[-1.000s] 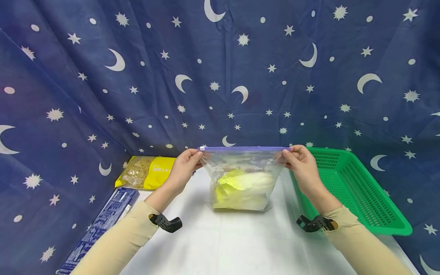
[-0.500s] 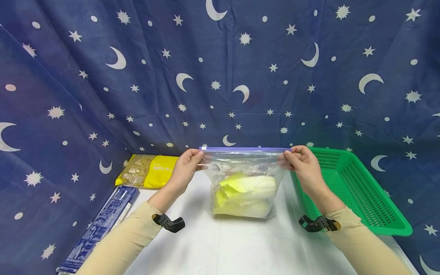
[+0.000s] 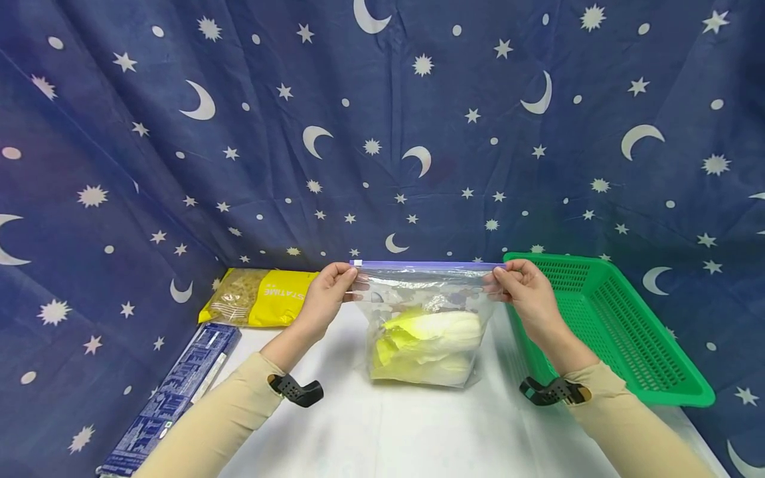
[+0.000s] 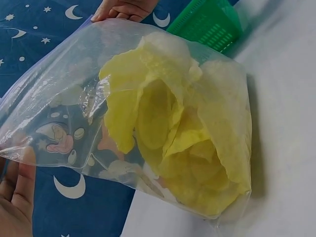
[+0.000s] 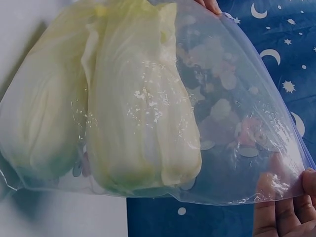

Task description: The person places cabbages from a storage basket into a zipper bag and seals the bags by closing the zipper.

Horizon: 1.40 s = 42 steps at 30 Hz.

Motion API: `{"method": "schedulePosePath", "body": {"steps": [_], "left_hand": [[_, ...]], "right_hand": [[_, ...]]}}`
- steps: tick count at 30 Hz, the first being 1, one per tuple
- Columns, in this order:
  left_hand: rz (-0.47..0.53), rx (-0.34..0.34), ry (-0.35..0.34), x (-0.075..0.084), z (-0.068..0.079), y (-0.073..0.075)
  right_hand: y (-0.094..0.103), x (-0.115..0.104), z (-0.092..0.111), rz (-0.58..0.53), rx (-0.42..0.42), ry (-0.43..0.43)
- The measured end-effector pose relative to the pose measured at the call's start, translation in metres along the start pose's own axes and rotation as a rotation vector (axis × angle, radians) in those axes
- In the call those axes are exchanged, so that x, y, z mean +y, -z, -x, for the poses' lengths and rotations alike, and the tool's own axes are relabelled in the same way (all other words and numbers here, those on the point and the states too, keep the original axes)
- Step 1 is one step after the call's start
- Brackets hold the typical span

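Note:
A clear slider zip bag (image 3: 427,285) with a purple strip along its top and printed cartoon figures stands upright over the table. My left hand (image 3: 327,289) pinches its top left corner, close to the white slider (image 3: 356,263). The top right corner is pinched by my right hand (image 3: 526,290), so the strip is stretched straight between both hands. Inside lie two napa cabbages, with one cabbage (image 5: 143,98) above the other cabbage (image 5: 49,108). Their yellow leaves (image 4: 158,118) face the left side and their white bases the right. Fingers behind the bag show through the plastic.
A green perforated basket (image 3: 687,388) stands at the right. At the back left lies a yellow pasta bag (image 3: 281,299), with a long blue box (image 3: 179,398) in front of it. A star-patterned curtain (image 3: 370,172) hangs behind the white table (image 3: 406,431).
Both hands have lowered the bag's top edge slightly, and its bottom has come nearer to me. The bag hangs straighter and shows more of its front. Both grips stay at the corners.

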State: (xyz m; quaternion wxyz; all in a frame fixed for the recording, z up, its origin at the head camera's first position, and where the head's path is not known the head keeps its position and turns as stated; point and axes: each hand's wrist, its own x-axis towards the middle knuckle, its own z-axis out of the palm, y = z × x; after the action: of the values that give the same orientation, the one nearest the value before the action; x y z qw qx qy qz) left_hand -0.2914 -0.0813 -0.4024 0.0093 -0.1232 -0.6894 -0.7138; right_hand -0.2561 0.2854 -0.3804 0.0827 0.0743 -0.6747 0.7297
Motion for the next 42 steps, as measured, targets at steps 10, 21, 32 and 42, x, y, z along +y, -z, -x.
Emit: {"method": "schedulePosePath", "body": {"steps": [10, 21, 32, 42], "left_hand": [[0.012, 0.038, 0.043, -0.003, 0.0, -0.002], [0.072, 0.036, 0.042, -0.005, 0.001, -0.004], [0.124, 0.05, 0.03, -0.003, 0.003, -0.009], [0.147, 0.039, 0.015, 0.002, 0.006, -0.011]], "right_hand": [[-0.005, 0.002, -0.002, -0.002, 0.031, -0.033], [0.0, 0.007, -0.004, 0.018, -0.001, -0.032], [0.0, 0.004, -0.005, 0.076, 0.066, -0.047], [-0.011, -0.032, -0.01, 0.277, 0.112, 0.162]]}}
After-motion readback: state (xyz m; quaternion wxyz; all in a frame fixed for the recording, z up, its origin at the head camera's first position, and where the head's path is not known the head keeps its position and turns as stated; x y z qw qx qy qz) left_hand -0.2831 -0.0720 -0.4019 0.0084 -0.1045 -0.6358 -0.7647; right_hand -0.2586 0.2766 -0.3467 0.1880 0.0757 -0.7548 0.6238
